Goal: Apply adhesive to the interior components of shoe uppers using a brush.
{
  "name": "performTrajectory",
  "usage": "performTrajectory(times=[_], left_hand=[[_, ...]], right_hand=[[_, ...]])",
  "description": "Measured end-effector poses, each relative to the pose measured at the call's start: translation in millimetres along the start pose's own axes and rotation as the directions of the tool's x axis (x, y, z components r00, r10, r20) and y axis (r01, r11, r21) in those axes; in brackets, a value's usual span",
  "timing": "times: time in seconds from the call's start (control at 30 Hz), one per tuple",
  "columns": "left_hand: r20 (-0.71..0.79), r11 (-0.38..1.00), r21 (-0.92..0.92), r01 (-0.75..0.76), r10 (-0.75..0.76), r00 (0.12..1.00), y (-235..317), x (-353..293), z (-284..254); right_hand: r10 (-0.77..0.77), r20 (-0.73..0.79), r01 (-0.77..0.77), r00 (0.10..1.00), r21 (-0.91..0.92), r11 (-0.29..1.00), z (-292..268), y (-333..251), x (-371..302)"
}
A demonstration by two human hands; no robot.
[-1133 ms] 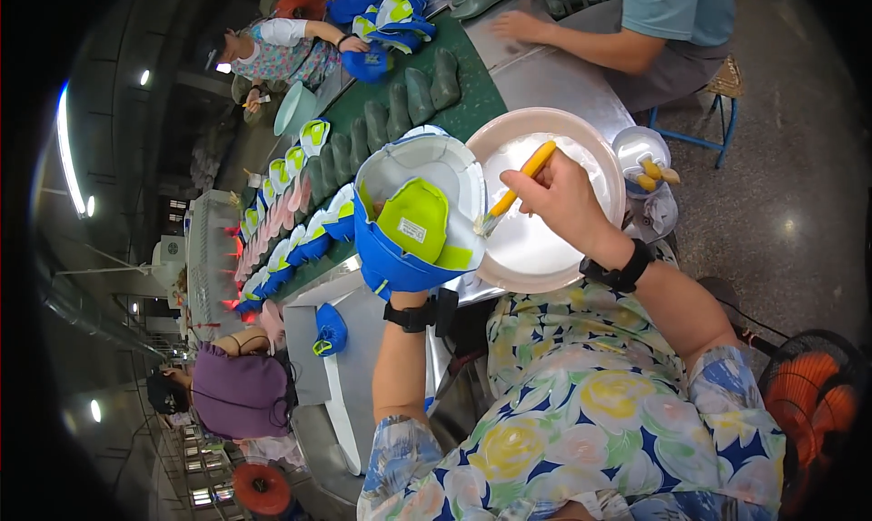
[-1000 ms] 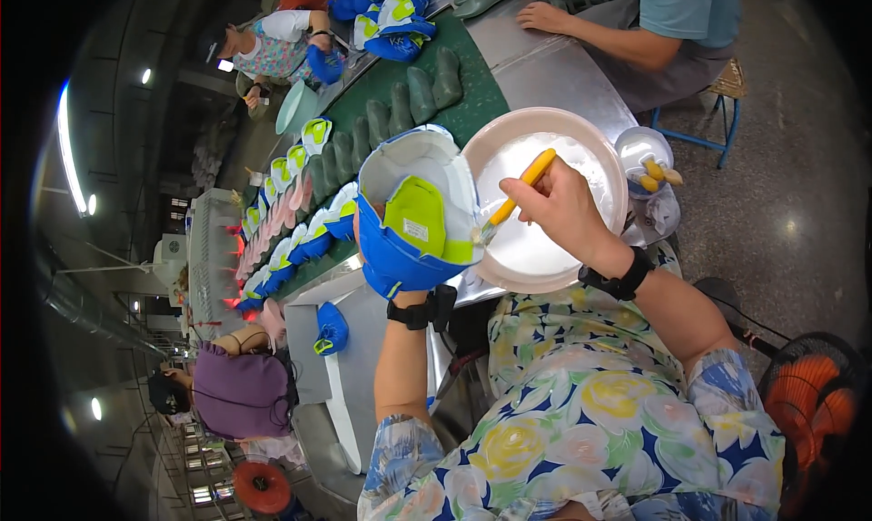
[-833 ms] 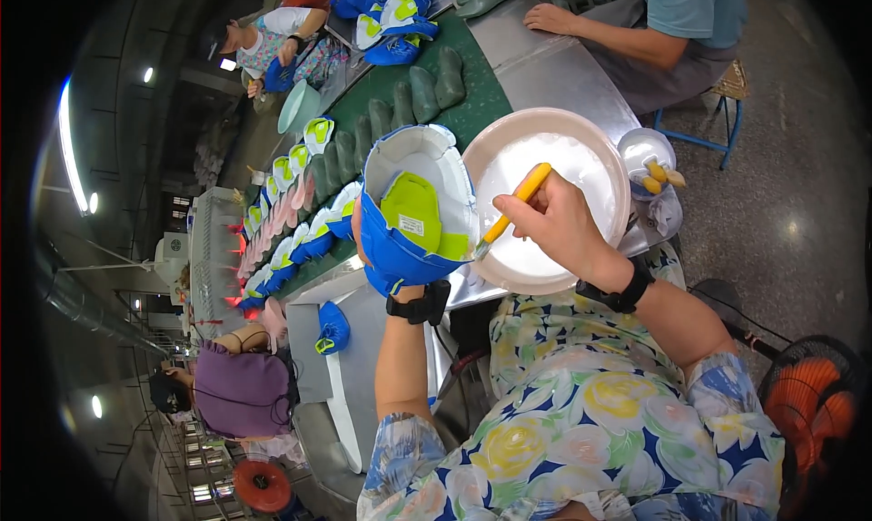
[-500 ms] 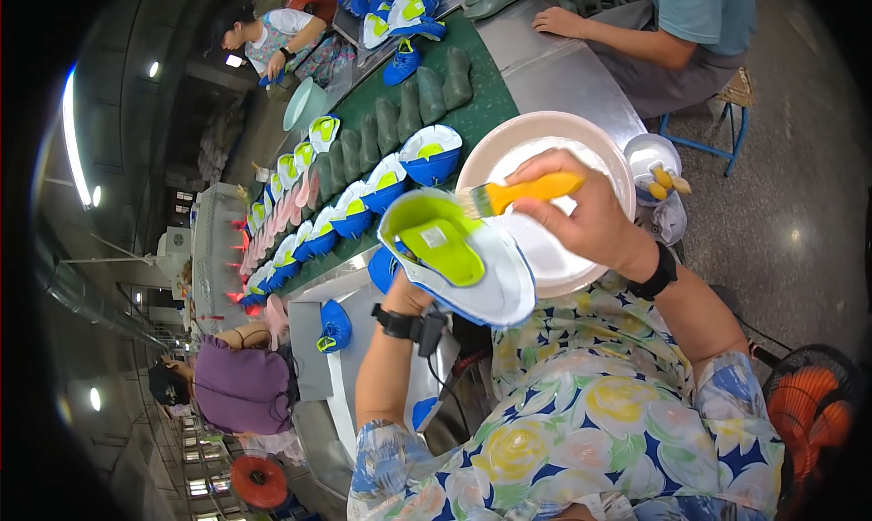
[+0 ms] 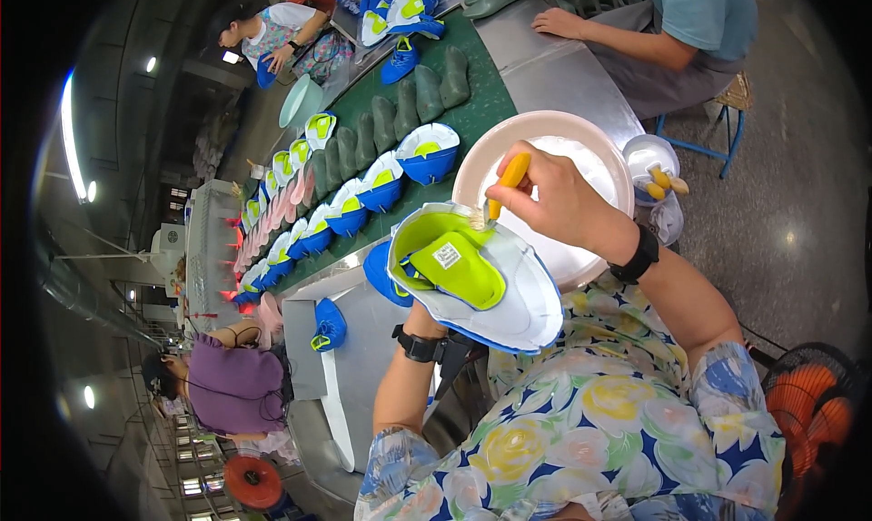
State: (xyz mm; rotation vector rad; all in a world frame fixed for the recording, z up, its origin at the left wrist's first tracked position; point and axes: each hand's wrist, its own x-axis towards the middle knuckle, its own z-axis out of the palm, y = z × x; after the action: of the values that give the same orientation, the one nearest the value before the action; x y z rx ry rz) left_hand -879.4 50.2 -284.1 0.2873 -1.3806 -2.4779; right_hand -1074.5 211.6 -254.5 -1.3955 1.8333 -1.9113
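My left hand (image 5: pixel 421 319), mostly hidden under a blue shoe upper (image 5: pixel 531 289) with a white underside and lime-green lining, holds it tilted with the opening up. A white label sits on its green insole. Between the fingers and thumb of my right hand (image 5: pixel 568 201) is a paintbrush (image 5: pixel 511 176) with a yellow handle. Its bristles touch the green lining along the upper's rim on the right. Right behind the upper stands a pale pink basin (image 5: pixel 470 156) with white liquid in it. Another blue shoe upper (image 5: pixel 381 271) shows partly behind the held one.
A green conveyor belt (image 5: pixel 486 62) carries rows of blue uppers (image 5: pixel 427 162) and dark shoe lasts (image 5: pixel 383 121). Right of the basin is a small white bucket (image 5: pixel 643 150) with yellow-handled brushes. Co-workers sit across and to the left. An orange fan (image 5: pixel 808 403) stands at lower right.
The brush has swung from nearly level to upright, with its bristles now on the green lining. The upper has shifted right and slightly down. Both hands have moved with them.
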Motion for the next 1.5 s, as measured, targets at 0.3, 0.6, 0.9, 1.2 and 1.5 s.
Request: performTrajectory(times=[0.3,0.6,0.9,1.2,1.5], left_hand=[[0.005,1.0,0.021,0.005,-0.005,1.0,28,-24,-21],[0.004,1.0,0.029,0.002,-0.002,1.0,28,-31,-24],[0.017,1.0,0.019,0.015,-0.015,1.0,34,-21,-35],[-0.08,0.939,0.335,-0.085,0.118,0.99,38,-25,-58],[-0.073,0.835,0.531,-0.145,0.216,0.974,12,-22,-51]], right_hand=[[0.339,0.096,-0.343,0.936,0.036,0.939,-18,-2,-13],[-0.426,0.232,0.463,0.874,-0.136,0.876,1,-12,-18],[-0.466,0.227,0.501,0.855,-0.128,0.856,-1,-27,-14],[-0.264,0.444,0.364,0.856,-0.154,0.919,-7,-19,-36],[-0.285,0.058,0.285,0.957,0.015,0.958,23,-35,8]])
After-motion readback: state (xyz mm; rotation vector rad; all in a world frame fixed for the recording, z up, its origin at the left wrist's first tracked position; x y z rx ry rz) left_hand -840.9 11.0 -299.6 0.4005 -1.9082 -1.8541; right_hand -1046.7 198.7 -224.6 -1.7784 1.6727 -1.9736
